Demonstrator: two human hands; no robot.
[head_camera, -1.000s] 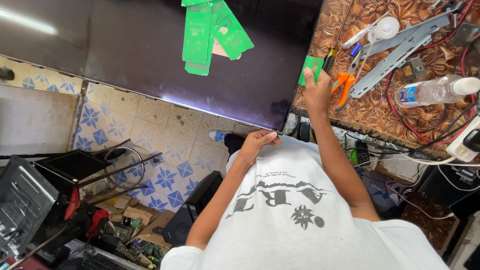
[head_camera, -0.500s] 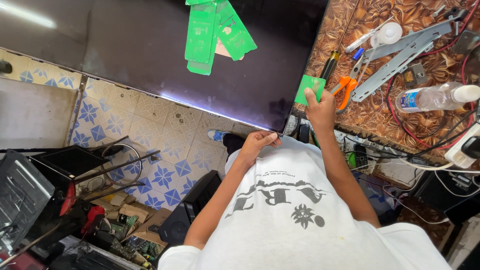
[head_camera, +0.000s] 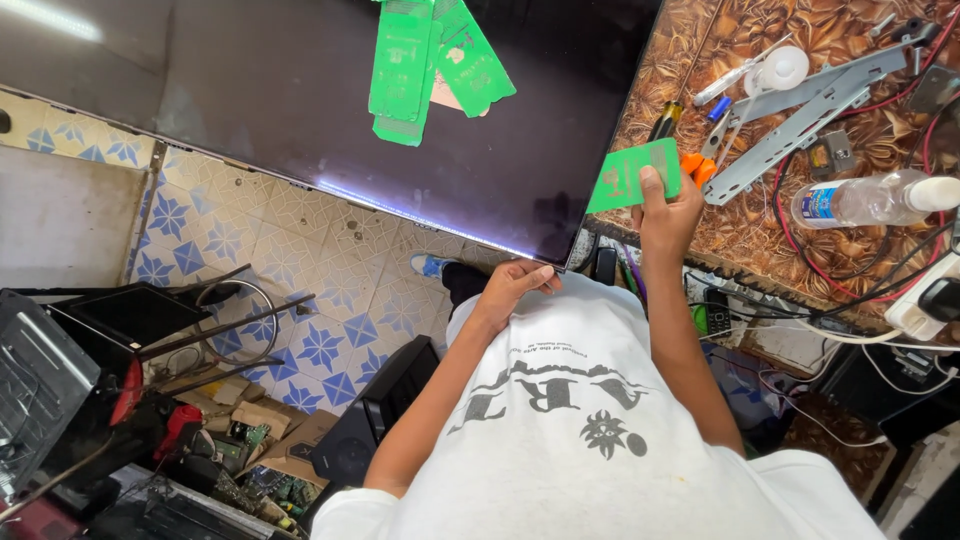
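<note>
A large dark flat screen panel (head_camera: 300, 110) lies face up in front of me, with several green strips (head_camera: 420, 60) on it. My left hand (head_camera: 515, 285) grips the panel's near edge close to its corner. My right hand (head_camera: 665, 210) holds a green card (head_camera: 635, 175) pinched between fingers and thumb, right at the panel's right-hand edge where it meets the patterned table (head_camera: 800, 260).
On the table lie grey metal brackets (head_camera: 800, 110), a clear plastic bottle (head_camera: 865, 200), orange-handled pliers (head_camera: 695, 165), a screwdriver (head_camera: 665, 120), red and black wires and a white power strip (head_camera: 915, 300). Below left on the tiled floor are a black speaker (head_camera: 385, 410), circuit boards and clutter.
My right hand has brought the green card a little nearer along the panel's right edge. My left hand has stayed on the panel's near edge.
</note>
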